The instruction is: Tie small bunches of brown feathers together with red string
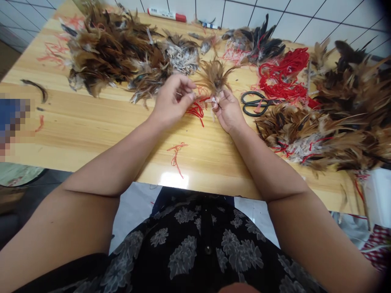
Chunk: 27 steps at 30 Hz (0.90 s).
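The right hand (229,112) has its thumb and fingers pinched around the pale quill ends of a small, fanned bundle of brown feathers (215,75), lifted just above the middle of the glossy, light wooden desk (214,162). The left hand (174,97) hovers just beside it, fingers curled and thumb near the forefinger; whether they grasp a fine strand, I cannot tell. Beneath and between the hands lies a loose tangle of thin red cord (197,110).

As for progress, the work looks partly done. At the right, a broad heap of tan and brown feathers (305,138) shows red strands across its white quills, so some of its bundles appear bound already. At the far left, a large heap of brown and black feathers (113,53) shows little red at its quills and seems largely left to handle. Whether the held bundle is wrapped is too small to tell. Black-handled scissors (270,101) lie near the right hand, just in front of a bright red heap of yarn (290,65).
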Each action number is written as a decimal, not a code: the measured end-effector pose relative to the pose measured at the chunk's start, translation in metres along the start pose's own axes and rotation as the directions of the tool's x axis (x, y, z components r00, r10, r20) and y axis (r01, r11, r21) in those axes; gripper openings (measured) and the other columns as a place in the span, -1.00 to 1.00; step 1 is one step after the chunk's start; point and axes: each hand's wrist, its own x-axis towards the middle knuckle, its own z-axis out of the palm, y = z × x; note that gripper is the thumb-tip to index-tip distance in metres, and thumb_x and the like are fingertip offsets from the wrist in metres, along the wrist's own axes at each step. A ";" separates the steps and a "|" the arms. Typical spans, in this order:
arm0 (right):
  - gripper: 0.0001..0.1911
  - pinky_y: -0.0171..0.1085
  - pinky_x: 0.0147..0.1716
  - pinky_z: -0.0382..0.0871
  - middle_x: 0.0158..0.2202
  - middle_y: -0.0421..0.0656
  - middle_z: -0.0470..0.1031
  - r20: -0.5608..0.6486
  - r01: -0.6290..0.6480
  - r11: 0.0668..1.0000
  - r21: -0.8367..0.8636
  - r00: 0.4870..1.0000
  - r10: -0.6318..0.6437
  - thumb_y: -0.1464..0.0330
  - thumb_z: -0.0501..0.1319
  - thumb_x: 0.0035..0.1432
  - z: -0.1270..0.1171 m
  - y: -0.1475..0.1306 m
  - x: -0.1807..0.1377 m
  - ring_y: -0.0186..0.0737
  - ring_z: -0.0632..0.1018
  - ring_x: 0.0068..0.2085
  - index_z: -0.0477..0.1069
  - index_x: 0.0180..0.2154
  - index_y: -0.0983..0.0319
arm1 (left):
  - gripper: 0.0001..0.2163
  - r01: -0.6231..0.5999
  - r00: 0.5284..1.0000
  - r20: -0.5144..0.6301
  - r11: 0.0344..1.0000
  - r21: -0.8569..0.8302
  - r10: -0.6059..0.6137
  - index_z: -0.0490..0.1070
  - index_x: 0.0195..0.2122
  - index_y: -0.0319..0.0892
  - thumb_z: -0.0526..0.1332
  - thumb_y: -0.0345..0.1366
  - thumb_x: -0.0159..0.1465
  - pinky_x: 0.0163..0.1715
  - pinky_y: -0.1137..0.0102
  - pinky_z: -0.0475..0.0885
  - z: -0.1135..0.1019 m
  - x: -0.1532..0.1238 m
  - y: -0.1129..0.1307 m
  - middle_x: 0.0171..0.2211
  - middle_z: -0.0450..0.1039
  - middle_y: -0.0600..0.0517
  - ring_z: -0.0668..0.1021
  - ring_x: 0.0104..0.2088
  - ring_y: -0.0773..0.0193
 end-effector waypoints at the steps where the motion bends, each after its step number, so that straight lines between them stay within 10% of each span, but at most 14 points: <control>1: -0.81 -0.51 -0.33 0.44 -0.26 -0.29 0.40 0.004 0.004 1.000 -0.022 1.000 -0.004 0.30 0.32 0.68 0.000 0.000 0.000 -0.39 0.44 -0.28 0.42 -0.12 0.09 | -0.54 0.008 1.000 0.027 1.000 0.009 -0.009 0.54 -0.15 -0.03 0.77 0.05 0.34 -0.04 0.15 0.44 0.007 -0.006 0.004 -0.12 0.61 -0.03 0.53 -0.06 0.04; 9: -0.75 -0.41 -0.25 0.52 -0.27 -0.28 0.44 0.076 0.074 0.991 -0.115 0.995 -0.065 0.11 0.41 0.60 0.004 0.011 -0.007 -0.34 0.51 -0.23 0.48 -0.12 0.07 | -0.65 0.159 0.987 0.028 0.987 -0.032 -0.158 0.50 -0.35 -0.02 0.63 -0.52 0.28 0.11 0.12 0.61 0.029 -0.013 0.020 -0.28 0.57 -0.08 0.68 0.14 -0.18; 27: -0.64 -0.46 -0.32 0.49 -0.27 -0.31 0.45 0.013 -0.024 0.999 0.043 1.000 0.023 0.28 0.45 0.57 -0.002 0.004 0.000 -0.42 0.42 -0.34 0.29 -0.22 0.08 | -0.65 0.214 0.975 -0.019 0.959 -0.183 -0.222 0.40 -0.25 -0.04 0.60 -0.45 0.41 -0.11 0.28 0.62 0.023 -0.006 -0.011 -0.37 0.44 0.11 0.68 -0.17 0.13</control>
